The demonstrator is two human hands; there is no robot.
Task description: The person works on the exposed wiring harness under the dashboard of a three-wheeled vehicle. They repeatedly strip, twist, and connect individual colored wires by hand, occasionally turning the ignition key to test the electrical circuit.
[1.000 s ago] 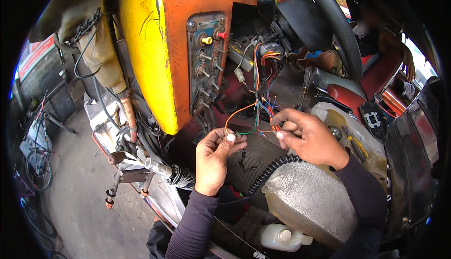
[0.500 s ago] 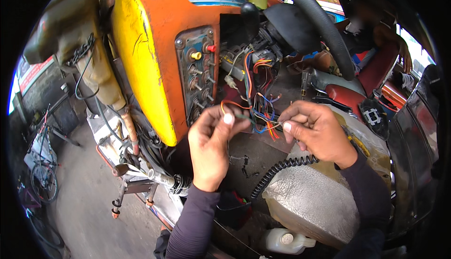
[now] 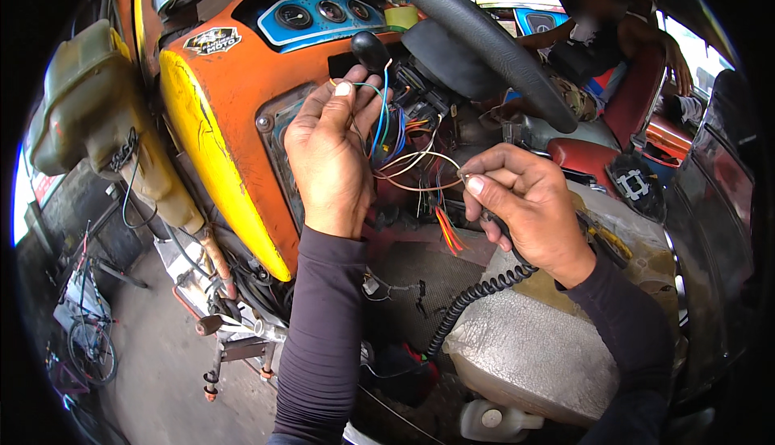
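Note:
My left hand [image 3: 327, 158] is raised in front of the orange dashboard [image 3: 250, 66], thumb and fingers pinched on a thin green wire. A blue wire [image 3: 379, 126] with a pale bare end stands up beside its fingertips. Lower and to the right, my right hand [image 3: 529, 211] pinches the ends of a cream wire [image 3: 436, 154] and a brown wire [image 3: 416, 188], which loop back toward the loom under the steering wheel [image 3: 476, 29]. A bunch of orange and red wires [image 3: 446, 231] hangs between the hands, apart from both.
A black coiled cord [image 3: 476, 304] runs beside a worn silver seat cushion [image 3: 525, 332]. Below it is a whitish plastic jug [image 3: 496, 422]. Another person [image 3: 638, 45] sits beyond the red seat. A brownish tank [image 3: 77, 98] and a yellow panel [image 3: 214, 154] stand at left.
My left hand has risen toward the dashboard, and the wires between my hands are now spread apart. My right hand stays near its place, still pinching. The view has shifted.

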